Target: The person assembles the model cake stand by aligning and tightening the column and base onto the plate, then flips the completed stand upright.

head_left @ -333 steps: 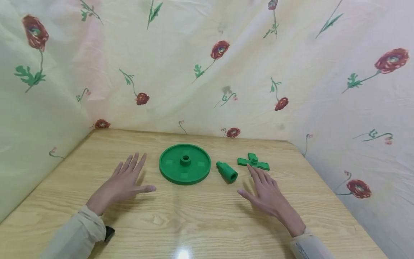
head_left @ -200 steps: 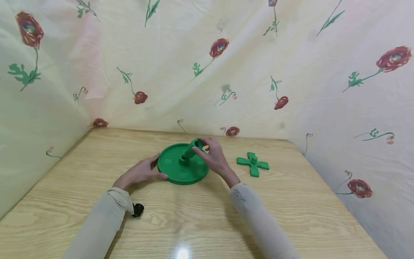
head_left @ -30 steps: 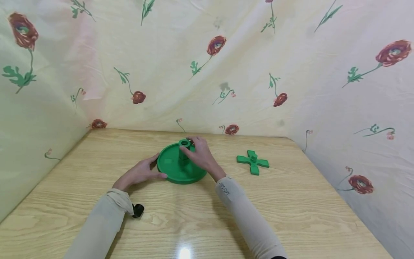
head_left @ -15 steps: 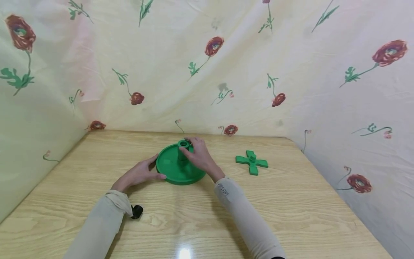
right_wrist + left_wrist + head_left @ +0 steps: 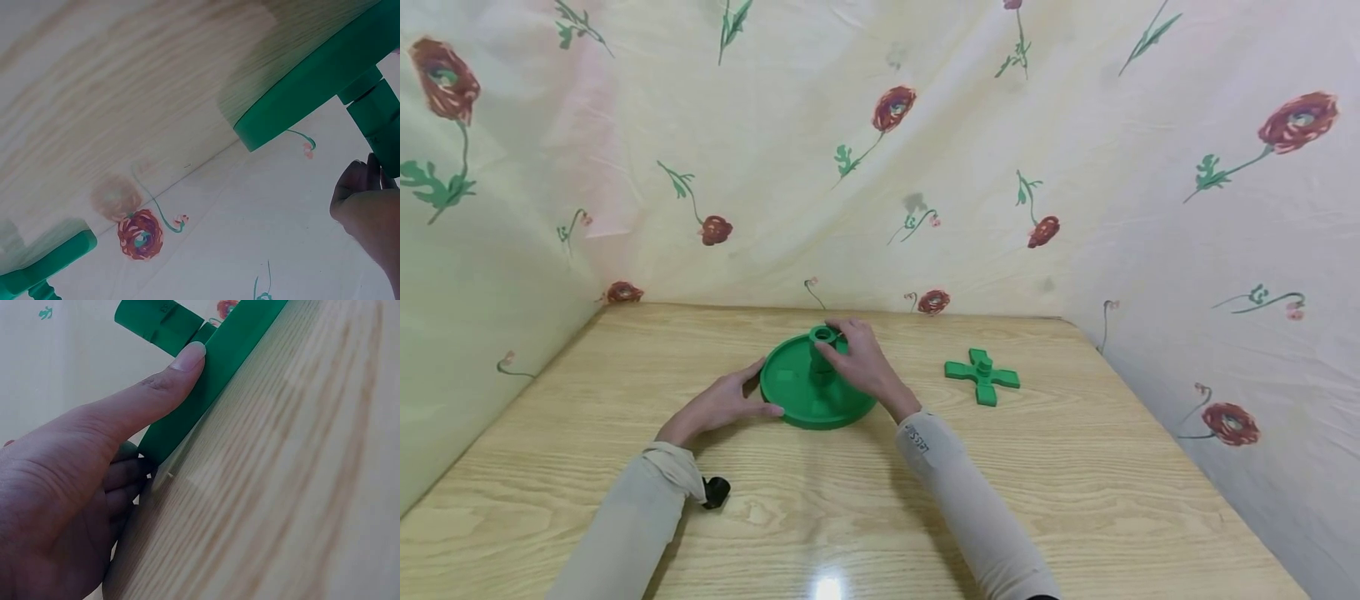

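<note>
A green round base [image 5: 790, 400] with a raised rim lies flat on the wooden table. My left hand [image 5: 722, 406] grips its left edge, the thumb on the near rim and the fingers round the far side. In the left wrist view the thumb [image 5: 189, 357] presses against the side wall. At the centre of the base a green hollow cylinder [image 5: 820, 357] stands upright on the hub. My right hand [image 5: 862, 362] pinches it near its top from the right. The right wrist view shows a thin seam between cylinder [image 5: 375, 115] and hub [image 5: 361, 85].
A green four-armed cross piece [image 5: 984, 377] with a central peg, partly seen in the right wrist view too, lies on the wooden table [image 5: 1075, 467] right of the base. Flower-patterned cloth [image 5: 775, 167] hangs behind and along both sides. A black object [image 5: 717, 492] shows at the left cuff.
The cylinder, first lying right of the base, was taken by the right hand, held tilted over the hub, and now stands upright. The left hand took the rim. Almost no movement in the last second.
</note>
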`<act>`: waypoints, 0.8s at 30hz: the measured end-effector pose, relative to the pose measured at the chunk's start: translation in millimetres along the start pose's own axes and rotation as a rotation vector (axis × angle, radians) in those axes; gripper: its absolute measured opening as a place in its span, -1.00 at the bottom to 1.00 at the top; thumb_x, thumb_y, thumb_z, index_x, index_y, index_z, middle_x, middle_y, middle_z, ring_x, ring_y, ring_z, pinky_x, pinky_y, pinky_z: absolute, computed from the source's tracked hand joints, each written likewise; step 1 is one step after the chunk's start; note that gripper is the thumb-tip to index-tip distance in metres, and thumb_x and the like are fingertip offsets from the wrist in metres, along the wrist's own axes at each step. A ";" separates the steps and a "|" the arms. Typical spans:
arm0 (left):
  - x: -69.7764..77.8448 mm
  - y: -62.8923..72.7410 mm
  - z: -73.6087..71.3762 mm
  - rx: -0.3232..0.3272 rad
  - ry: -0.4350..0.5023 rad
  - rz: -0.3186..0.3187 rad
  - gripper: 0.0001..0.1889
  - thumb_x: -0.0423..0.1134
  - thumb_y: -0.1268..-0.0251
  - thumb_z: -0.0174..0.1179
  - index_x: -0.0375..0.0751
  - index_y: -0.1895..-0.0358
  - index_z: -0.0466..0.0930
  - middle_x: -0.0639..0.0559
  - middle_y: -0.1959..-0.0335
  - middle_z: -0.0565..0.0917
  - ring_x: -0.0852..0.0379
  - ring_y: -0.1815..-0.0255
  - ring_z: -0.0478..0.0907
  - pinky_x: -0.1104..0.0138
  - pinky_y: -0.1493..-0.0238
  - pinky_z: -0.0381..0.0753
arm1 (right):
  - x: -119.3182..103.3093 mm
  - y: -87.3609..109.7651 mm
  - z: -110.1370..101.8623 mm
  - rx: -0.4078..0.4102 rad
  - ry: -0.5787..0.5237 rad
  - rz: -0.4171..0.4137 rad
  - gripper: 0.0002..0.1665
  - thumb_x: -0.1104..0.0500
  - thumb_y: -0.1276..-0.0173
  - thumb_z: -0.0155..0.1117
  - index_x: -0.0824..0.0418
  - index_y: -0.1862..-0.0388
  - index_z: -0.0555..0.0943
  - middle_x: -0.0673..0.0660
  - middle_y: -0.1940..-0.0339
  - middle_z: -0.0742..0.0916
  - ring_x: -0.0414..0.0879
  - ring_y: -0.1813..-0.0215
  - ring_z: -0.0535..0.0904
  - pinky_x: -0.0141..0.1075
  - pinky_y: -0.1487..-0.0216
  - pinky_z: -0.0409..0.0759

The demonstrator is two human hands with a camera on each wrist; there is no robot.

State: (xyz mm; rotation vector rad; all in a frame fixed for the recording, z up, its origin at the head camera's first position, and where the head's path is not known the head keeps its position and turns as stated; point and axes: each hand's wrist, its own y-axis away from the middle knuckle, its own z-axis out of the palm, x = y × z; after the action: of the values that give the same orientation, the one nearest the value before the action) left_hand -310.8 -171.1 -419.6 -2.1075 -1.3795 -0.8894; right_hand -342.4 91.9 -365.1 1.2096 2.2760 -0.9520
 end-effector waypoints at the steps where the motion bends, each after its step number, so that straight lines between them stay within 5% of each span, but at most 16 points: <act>1: 0.1 0.3 0.2 0.000 0.000 0.003 0.19 0.21 -0.26 0.43 -0.34 -0.67 -0.11 -0.41 -0.60 0.13 -0.36 -0.60 0.06 -0.22 -0.48 0.16 | -0.1 -0.2 0.2 0.001 0.001 0.008 -0.41 0.07 -0.58 0.28 0.36 -0.43 0.48 0.31 -0.33 0.58 0.20 -0.43 0.37 0.06 -0.39 0.43; 24: -0.2 -0.1 -0.5 0.000 -0.004 0.006 0.18 0.20 -0.27 0.43 -0.36 -0.67 -0.10 -0.42 -0.60 0.13 -0.37 -0.60 0.05 -0.22 -0.49 0.15 | 3.0 -0.5 -0.1 -0.018 0.012 -0.020 -0.38 0.07 -0.58 0.27 0.35 -0.47 0.44 0.31 -0.36 0.57 0.19 -0.44 0.36 0.08 -0.39 0.42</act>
State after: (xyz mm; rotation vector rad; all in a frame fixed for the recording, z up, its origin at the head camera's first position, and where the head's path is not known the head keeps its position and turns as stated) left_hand -311.1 -171.5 -419.4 -2.1135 -1.3742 -0.8840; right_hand -344.5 93.5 -366.7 1.1905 2.3051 -0.9317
